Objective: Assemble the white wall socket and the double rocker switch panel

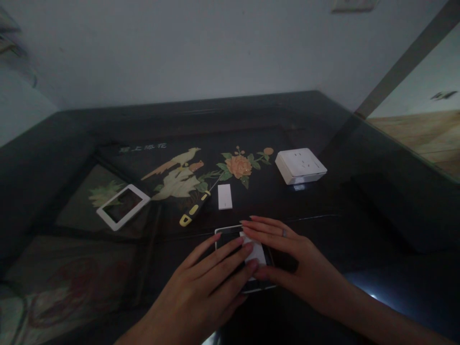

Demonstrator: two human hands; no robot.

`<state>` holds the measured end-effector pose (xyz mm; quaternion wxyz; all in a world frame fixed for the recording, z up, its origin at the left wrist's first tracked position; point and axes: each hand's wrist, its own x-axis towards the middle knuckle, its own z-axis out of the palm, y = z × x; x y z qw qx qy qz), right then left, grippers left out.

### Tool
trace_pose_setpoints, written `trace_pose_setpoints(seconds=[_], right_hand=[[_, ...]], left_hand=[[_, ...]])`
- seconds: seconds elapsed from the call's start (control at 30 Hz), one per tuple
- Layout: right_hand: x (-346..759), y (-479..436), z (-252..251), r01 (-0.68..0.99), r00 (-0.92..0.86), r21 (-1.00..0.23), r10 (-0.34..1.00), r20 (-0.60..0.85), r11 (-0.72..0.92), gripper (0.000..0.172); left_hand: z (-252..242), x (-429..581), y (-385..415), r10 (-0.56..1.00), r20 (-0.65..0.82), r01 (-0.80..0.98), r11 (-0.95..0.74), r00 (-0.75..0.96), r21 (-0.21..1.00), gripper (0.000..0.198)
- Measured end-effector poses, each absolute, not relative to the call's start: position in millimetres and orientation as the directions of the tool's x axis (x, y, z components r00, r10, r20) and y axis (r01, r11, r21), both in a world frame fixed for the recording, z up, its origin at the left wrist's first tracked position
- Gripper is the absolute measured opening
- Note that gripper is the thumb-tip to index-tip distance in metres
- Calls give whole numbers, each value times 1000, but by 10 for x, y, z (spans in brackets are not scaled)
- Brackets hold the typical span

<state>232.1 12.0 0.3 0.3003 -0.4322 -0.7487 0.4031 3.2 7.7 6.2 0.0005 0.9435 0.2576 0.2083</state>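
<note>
Both my hands are on a wall switch point(256, 254) with a dark body, a thin white rim and a white rocker plate at its middle, low in the head view. Coming from the left, my left hand point(212, 275) lays its fingers across the switch, fingertips on the rocker plate. My right hand point(287, 251) grips the right side, thumb near the front and fingers at the far edge. My fingers cover much of the switch. Just beyond lies a loose white rocker plate point(224, 196), with a yellow and black screwdriver point(194, 209) to its left.
A white cover frame point(123, 207) lies at the left of the dark glossy table point(201, 108). A boxy white wall socket point(301, 165) rests at the right. Behind the table rises a pale wall point(179, 52). A bird and flower picture decorates the tabletop.
</note>
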Motion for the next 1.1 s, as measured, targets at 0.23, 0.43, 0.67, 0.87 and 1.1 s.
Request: trace_pose_setpoints(seconds=[0.23,0.43,0.67,0.87,1.1], right_hand=[[2314,137,31,398,-445,-873,891,85,282,57],[2333,153,20,400,-452,-874,889,74,276,60],[2337,142,21,392,-453,-876,888,81,280,58],[2349,155,-31,362,-469,-871,873,137,332,61],[2345,156,-17,376,-461,-858,874,156,351,56]], left_hand=[[79,26,98,482,363,468,-874,798,133,32],[72,23,110,472,362,449,-880,803,154,33],[46,29,97,478,394,470,-874,785,126,30],[5,31,58,480,388,484,-870,787,96,34],[6,60,73,452,411,460,-884,791,86,31]])
